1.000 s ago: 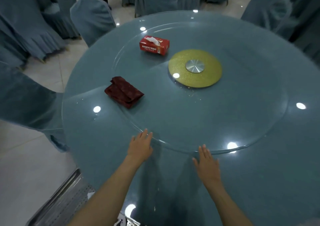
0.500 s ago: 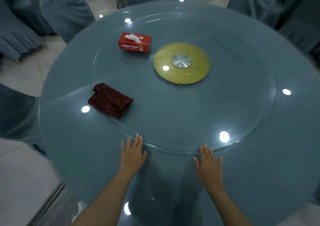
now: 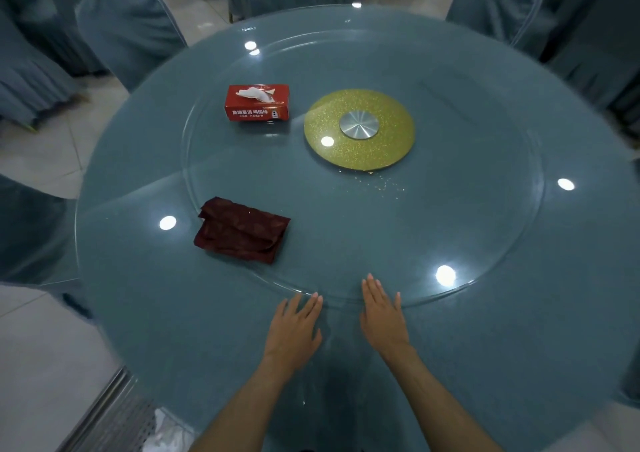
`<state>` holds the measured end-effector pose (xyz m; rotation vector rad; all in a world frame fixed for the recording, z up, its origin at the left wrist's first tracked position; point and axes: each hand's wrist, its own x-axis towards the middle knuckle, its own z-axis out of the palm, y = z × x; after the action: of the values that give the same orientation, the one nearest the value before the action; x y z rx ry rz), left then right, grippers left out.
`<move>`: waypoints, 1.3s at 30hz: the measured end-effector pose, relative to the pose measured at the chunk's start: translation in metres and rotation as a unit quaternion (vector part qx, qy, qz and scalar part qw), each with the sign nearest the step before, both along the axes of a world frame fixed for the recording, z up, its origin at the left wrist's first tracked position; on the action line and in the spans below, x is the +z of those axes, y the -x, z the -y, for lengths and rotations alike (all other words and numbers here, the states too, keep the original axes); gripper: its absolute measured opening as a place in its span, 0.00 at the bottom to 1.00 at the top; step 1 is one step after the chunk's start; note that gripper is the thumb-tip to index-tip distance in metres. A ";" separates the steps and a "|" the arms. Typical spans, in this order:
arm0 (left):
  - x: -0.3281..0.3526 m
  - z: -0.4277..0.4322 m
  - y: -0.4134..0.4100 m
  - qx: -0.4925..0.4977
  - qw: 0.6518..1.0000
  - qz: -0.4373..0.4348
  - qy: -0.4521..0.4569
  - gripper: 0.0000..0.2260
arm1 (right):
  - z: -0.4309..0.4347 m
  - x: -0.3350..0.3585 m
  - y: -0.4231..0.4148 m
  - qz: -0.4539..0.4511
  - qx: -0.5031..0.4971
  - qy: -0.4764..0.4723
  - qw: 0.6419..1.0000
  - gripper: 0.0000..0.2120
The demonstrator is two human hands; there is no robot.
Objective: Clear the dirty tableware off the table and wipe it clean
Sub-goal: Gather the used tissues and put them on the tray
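1. Two hands lie flat at the near side of the round table [image 3: 166,313]. The left hand [image 3: 294,330] and the right hand [image 3: 382,316] are palm down with straight fingers, and neither holds anything.
2. Their fingertips reach the rim of the glass turntable [image 3: 519,244]. The left hand's just touch it, and the right hand's lie a little past it.
3. No dirty dishes are in view, so by my read the wiping is the part left to do.
4. The tool for that, a folded dark red cloth [image 3: 242,232], lies at the turntable's near-left edge, ahead and to the left of the left hand and well apart from it.
5. I expect it to be soft, light and limp. It should slide easily on the slick glass and sag once it is lifted.
6. The best hold looks like a gather across the middle folds, or a pinch at the thick folded right end.
7. Its long axis runs left to right, with the right end tilted slightly nearer the person.
8. Gold flecks [image 3: 377,181] speckle the glass beside the gold centre disc [image 3: 360,154], and a red tissue box [image 3: 258,102] stands to the disc's left.
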<state>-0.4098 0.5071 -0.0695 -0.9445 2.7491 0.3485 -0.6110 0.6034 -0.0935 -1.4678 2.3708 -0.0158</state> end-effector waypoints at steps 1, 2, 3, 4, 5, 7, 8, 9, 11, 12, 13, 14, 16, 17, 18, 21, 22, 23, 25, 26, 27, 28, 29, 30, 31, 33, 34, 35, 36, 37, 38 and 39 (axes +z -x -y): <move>0.001 0.002 -0.005 -0.009 1.000 -0.013 0.008 0.29 | -0.007 -0.003 0.006 -0.007 0.000 -0.018 1.000 0.42; 0.003 0.005 -0.010 -0.009 1.000 -0.022 0.016 0.28 | -0.012 -0.005 0.014 -0.013 -0.003 -0.029 1.000 0.42; 0.004 0.009 -0.015 -0.005 0.999 -0.024 0.022 0.27 | -0.017 -0.008 0.022 -0.017 -0.008 -0.031 0.999 0.41; 0.006 0.013 -0.020 0.003 0.999 -0.022 0.026 0.26 | -0.020 -0.007 0.031 -0.020 -0.017 -0.037 0.999 0.41; 0.008 0.018 -0.024 0.014 0.999 -0.016 0.029 0.26 | -0.023 -0.006 0.039 -0.026 -0.028 -0.045 0.998 0.40; 0.012 0.028 -0.032 0.038 0.999 -0.007 0.036 0.25 | -0.027 -0.006 0.051 -0.034 -0.046 -0.059 0.997 0.37; 0.013 0.034 -0.036 0.051 0.998 -0.003 0.040 0.25 | -0.029 -0.006 0.057 -0.036 -0.054 -0.065 0.996 0.36; 0.015 0.039 -0.040 0.064 0.997 -0.001 0.045 0.25 | -0.032 -0.005 0.063 -0.039 -0.063 -0.068 0.995 0.36; 0.016 0.050 -0.047 0.088 0.994 0.000 0.058 0.25 | -0.036 -0.002 0.072 -0.037 -0.086 -0.064 0.994 0.35; 0.016 0.055 -0.051 0.098 0.993 0.000 0.064 0.25 | -0.037 0.000 0.075 -0.034 -0.097 -0.064 0.993 0.35; 0.017 0.059 -0.054 0.108 0.992 0.000 0.068 0.25 | -0.037 0.003 0.079 -0.033 -0.107 -0.064 0.992 0.35; 0.018 0.063 -0.056 0.120 0.990 0.000 0.068 0.25 | -0.036 0.006 0.083 -0.037 -0.118 -0.070 0.990 0.35; 0.019 0.069 -0.059 0.141 0.988 -0.002 0.068 0.24 | -0.035 0.006 0.088 -0.045 -0.116 -0.057 0.991 0.32; 0.017 0.072 -0.060 0.148 0.987 -0.006 0.068 0.24 | -0.035 0.005 0.089 -0.046 -0.102 -0.033 0.993 0.30; 0.016 0.076 -0.061 0.155 0.986 -0.006 0.066 0.25 | -0.036 0.003 0.089 -0.035 -0.076 -0.021 0.996 0.29; 0.009 0.082 -0.064 0.185 0.982 0.007 0.041 0.31 | -0.038 0.003 0.087 0.004 -0.010 -0.015 1.000 0.31; 0.007 0.083 -0.064 0.191 0.981 0.014 0.030 0.31 | -0.039 0.009 0.087 0.004 -0.008 -0.017 1.000 0.31; 0.005 0.083 -0.063 0.194 0.980 0.024 0.019 0.30 | -0.042 0.012 0.088 0.003 -0.011 -0.024 1.000 0.31; 0.004 0.085 -0.059 0.202 0.979 0.033 0.005 0.28 | -0.047 0.019 0.094 0.016 -0.056 -0.044 0.997 0.29; 0.005 0.086 -0.057 0.213 0.977 0.026 0.001 0.28 | -0.047 0.023 0.097 0.015 -0.079 -0.045 0.996 0.28; 0.007 0.087 -0.055 0.223 0.974 0.028 -0.010 0.29 | -0.045 0.026 0.098 0.017 -0.101 -0.039 0.994 0.27; 0.010 0.087 -0.053 0.229 0.972 0.040 -0.024 0.29 | -0.042 0.028 0.099 0.021 -0.116 -0.028 0.993 0.27; 0.011 0.086 -0.051 0.231 0.971 0.054 -0.036 0.31 | -0.038 0.030 0.100 0.020 -0.121 -0.011 0.992 0.26; 0.013 0.085 -0.048 0.231 0.969 0.065 -0.053 0.31 | -0.034 0.030 0.099 0.020 -0.119 0.006 0.993 0.26; 0.014 0.083 -0.045 0.232 0.967 0.073 -0.072 0.32 | -0.029 0.029 0.097 0.019 -0.111 0.030 0.993 0.25; 0.012 0.075 -0.041 0.220 0.967 0.089 -0.090 0.34 | -0.018 0.024 0.090 0.037 -0.090 0.103 0.990 0.23; 0.009 0.069 -0.039 0.209 0.969 0.099 -0.088 0.35 | -0.013 0.024 0.084 0.045 -0.081 0.141 0.986 0.22; 0.004 0.062 -0.037 0.196 0.972 0.105 -0.080 0.36 | -0.008 0.026 0.075 0.043 -0.071 0.173 0.981 0.21; 0.000 0.054 -0.036 0.185 0.975 0.099 -0.068 0.37 | -0.002 0.029 0.065 0.029 -0.059 0.201 0.977 0.21; -0.002 0.046 -0.035 0.172 0.980 0.086 -0.053 0.39 | 0.002 0.033 0.056 0.009 -0.045 0.224 0.973 0.21; -0.004 0.039 -0.033 0.159 0.983 0.075 -0.046 0.40 | 0.006 0.036 0.047 -0.011 -0.033 0.242 0.970 0.20; -0.008 0.033 -0.030 0.144 0.987 0.064 -0.040 0.41 | 0.010 0.039 0.039 -0.023 -0.022 0.255 0.967 0.20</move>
<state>-0.3797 0.4737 -0.0777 -1.2977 2.4651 0.4237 -0.6503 0.5931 -0.0548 -1.6377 2.5545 -0.6538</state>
